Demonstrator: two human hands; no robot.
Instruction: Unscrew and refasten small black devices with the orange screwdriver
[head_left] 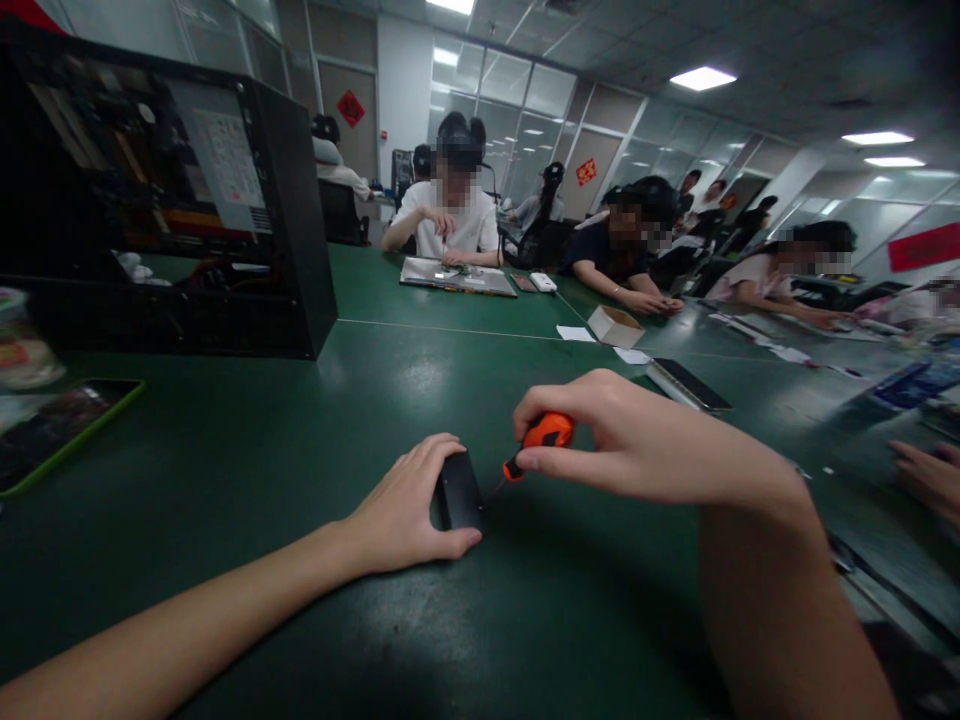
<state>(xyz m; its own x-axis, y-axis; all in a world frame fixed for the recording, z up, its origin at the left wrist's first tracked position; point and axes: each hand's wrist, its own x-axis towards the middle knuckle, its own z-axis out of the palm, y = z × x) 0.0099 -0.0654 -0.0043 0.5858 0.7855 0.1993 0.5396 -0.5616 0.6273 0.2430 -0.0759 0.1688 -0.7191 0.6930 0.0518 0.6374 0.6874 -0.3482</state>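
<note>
My left hand grips a small black box-like device standing on edge on the green table. My right hand is closed round an orange-and-black screwdriver. Its thin tip points down and left at the side of the black device. Whether the tip touches the device is too small to tell.
An open black computer case stands at the far left. A green-edged phone lies at the left. A small cardboard box, paper slips and a dark phone lie beyond. Other people sit working across the table; another person's hand is at the right.
</note>
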